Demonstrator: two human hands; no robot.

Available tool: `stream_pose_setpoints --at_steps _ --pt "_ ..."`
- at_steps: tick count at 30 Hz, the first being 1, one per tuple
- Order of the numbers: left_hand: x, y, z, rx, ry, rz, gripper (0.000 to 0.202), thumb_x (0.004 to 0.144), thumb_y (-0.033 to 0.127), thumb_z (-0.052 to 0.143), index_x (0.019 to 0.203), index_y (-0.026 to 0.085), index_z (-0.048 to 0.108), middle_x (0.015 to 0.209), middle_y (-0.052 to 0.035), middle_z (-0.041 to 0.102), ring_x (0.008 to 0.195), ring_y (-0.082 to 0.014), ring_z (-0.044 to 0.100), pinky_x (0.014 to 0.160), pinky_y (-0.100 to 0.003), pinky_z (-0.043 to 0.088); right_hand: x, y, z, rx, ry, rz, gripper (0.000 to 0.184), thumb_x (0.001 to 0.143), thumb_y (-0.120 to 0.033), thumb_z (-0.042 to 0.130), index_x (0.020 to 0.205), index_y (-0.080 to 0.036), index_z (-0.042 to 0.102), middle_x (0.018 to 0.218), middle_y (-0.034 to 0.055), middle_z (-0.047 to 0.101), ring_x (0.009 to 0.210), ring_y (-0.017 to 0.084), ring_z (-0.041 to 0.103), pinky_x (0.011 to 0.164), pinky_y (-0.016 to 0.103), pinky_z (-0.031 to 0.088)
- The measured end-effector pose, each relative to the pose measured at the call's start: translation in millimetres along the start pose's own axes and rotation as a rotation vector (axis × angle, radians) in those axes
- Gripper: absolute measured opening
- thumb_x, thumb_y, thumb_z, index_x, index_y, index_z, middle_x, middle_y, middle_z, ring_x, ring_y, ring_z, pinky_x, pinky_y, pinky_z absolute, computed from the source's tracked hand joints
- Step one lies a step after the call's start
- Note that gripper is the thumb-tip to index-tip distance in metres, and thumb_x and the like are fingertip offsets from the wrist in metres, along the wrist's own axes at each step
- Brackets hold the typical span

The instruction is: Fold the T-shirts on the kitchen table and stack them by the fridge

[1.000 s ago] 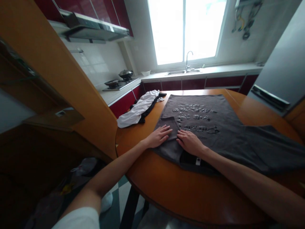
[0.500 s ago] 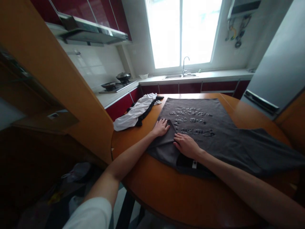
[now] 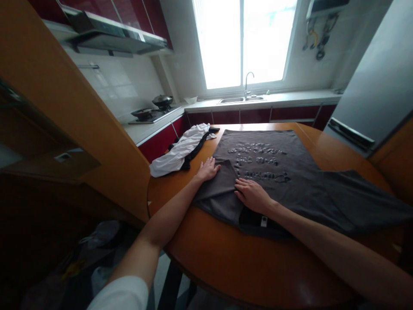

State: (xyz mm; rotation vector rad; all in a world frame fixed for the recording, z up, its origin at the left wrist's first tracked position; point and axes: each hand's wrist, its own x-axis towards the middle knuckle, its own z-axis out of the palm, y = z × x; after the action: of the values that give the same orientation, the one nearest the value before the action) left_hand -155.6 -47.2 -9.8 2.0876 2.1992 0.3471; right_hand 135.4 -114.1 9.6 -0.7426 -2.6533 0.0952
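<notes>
A dark grey T-shirt (image 3: 290, 176) with a printed chest text lies spread on a round orange wooden table (image 3: 245, 262). Its left sleeve is folded in over the body. My left hand (image 3: 207, 169) rests flat, fingers stretched out, on the shirt's left edge at the folded sleeve. My right hand (image 3: 253, 194) lies flat, fingers out, on the fold near the collar, where a small white label (image 3: 264, 221) shows. Neither hand holds anything.
A crumpled white and black garment (image 3: 182, 150) lies at the table's far left edge. An orange cabinet side (image 3: 74, 112) stands close on the left. Behind are a counter with a sink (image 3: 240, 99), a stove with pans (image 3: 151, 112) and a grey fridge (image 3: 374, 94) at right.
My left hand has slid outward and away along the folded sleeve to the shirt's left edge. The right hand has stayed pressed on the fold. The view has shifted slightly.
</notes>
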Motion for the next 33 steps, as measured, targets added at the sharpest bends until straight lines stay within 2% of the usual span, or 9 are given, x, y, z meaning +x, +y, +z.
stream_pose_setpoints --at_steps 4,6,9,13,17,25,27,30,33 --pt "-8 15 -4.4 -0.007 0.112 0.115 0.063 0.101 0.054 0.041 0.150 0.015 0.043 0.161 -0.0200 0.034 0.152 -0.0347 0.024 0.122 -0.058 0.018 0 0 0 0.003 0.003 0.003 0.025 0.101 -0.028 0.050 0.109 -0.017 0.072 0.132 0.0131 0.066 0.128 0.024 0.058 0.109 0.039 0.044" --pt "-13 26 -4.7 -0.053 0.101 0.182 0.061 0.102 0.055 0.038 0.148 0.016 0.046 0.159 -0.0185 0.039 0.150 -0.0322 0.031 0.122 -0.051 0.024 0 0 1 0.004 0.003 0.003 0.025 0.101 -0.027 0.050 0.109 -0.017 0.072 0.132 0.0128 0.066 0.128 0.024 0.058 0.109 0.038 0.044" --pt "-22 44 -3.3 -0.101 0.024 0.197 0.064 0.103 0.056 0.032 0.149 0.013 0.047 0.159 -0.0182 0.039 0.149 -0.0291 0.034 0.120 -0.044 0.029 1 0 2 0.007 0.006 0.008 0.026 0.101 -0.027 0.050 0.110 -0.017 0.072 0.133 0.0126 0.066 0.129 0.025 0.058 0.109 0.039 0.043" --pt "-36 62 -2.3 -0.017 -0.122 0.171 0.067 0.103 0.054 0.031 0.155 0.012 0.037 0.165 -0.0163 0.025 0.154 -0.0294 0.019 0.123 -0.050 0.019 1 1 4 0.014 0.006 0.008 0.027 0.101 -0.027 0.050 0.112 -0.016 0.072 0.134 0.0132 0.066 0.130 0.027 0.057 0.110 0.041 0.043" --pt "-45 72 -3.7 0.068 -0.138 0.121 0.069 0.102 0.051 0.032 0.157 0.010 0.031 0.167 -0.0161 0.019 0.156 -0.0307 0.013 0.124 -0.055 0.012 1 2 3 0.024 0.005 0.006 0.026 0.101 -0.027 0.051 0.112 -0.016 0.072 0.134 0.0129 0.066 0.129 0.027 0.058 0.110 0.042 0.044" --pt "-45 74 -3.0 0.106 -0.061 0.039 0.071 0.102 0.059 0.028 0.156 0.014 0.037 0.166 -0.0136 0.024 0.154 -0.0342 0.017 0.123 -0.057 0.017 1 3 2 0.034 -0.005 0.011 0.027 0.100 -0.027 0.051 0.113 -0.016 0.072 0.134 0.0132 0.066 0.130 0.026 0.057 0.111 0.041 0.043" --pt "-43 70 -5.1 0.123 -0.016 -0.012 0.073 0.102 0.060 0.027 0.155 0.010 0.038 0.165 -0.0167 0.028 0.153 -0.0366 0.020 0.122 -0.055 0.018 1 2 2 0.038 -0.008 0.012 0.026 0.100 -0.027 0.051 0.113 -0.016 0.072 0.135 0.0133 0.065 0.131 0.026 0.056 0.110 0.040 0.043" --pt "-40 62 -6.9 0.141 -0.021 -0.090 0.079 0.101 0.061 0.028 0.155 0.003 0.036 0.164 -0.0222 0.026 0.152 -0.0408 0.020 0.122 -0.055 0.021 1 2 1 0.044 -0.012 0.007 0.026 0.100 -0.027 0.051 0.113 -0.016 0.072 0.136 0.0134 0.065 0.132 0.026 0.055 0.111 0.039 0.042" --pt "-39 60 -4.9 0.162 -0.020 -0.095 0.078 0.101 0.061 0.030 0.155 0.005 0.036 0.164 -0.0234 0.025 0.152 -0.0405 0.019 0.121 -0.056 0.020 1 2 1 0.040 -0.010 0.005 0.027 0.100 -0.027 0.051 0.112 -0.016 0.072 0.136 0.0134 0.065 0.132 0.026 0.055 0.111 0.039 0.042"
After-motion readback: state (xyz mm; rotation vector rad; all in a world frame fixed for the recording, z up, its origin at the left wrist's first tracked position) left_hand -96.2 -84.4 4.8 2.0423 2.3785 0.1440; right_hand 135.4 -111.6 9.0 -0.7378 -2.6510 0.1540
